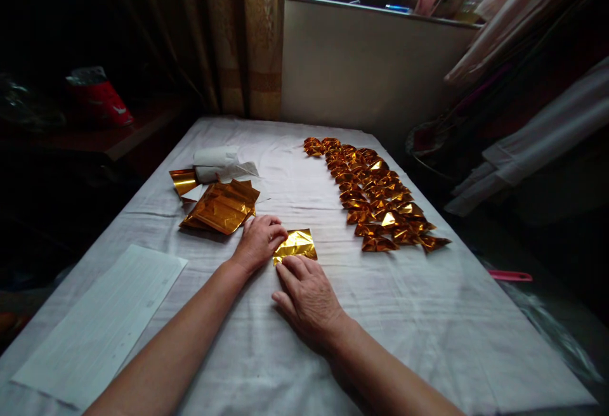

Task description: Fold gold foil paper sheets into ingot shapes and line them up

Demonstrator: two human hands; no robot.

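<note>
A small sheet of shiny gold foil paper [297,245] lies on the white-covered table in front of me, with light creases across it. At its left edge my left hand [257,241] is closed, the curled fingers gripping the paper's side. My right hand [307,295] is open, palm down, its fingers stretched over the near edge of the sheet and the thumb apart. Just beyond my left hand rests a loose stack of gold foil sheets [221,207]. On the right side stand rows of folded gold foil pieces [371,194], several of them packed close together.
A white roll [216,157] lies behind the stack, beside a curled gold sheet [183,181]. A white paper sheet [102,327] lies at the table's left. The tablecloth [428,340] covers the table to its edges. A red container [102,99] stands on a side surface.
</note>
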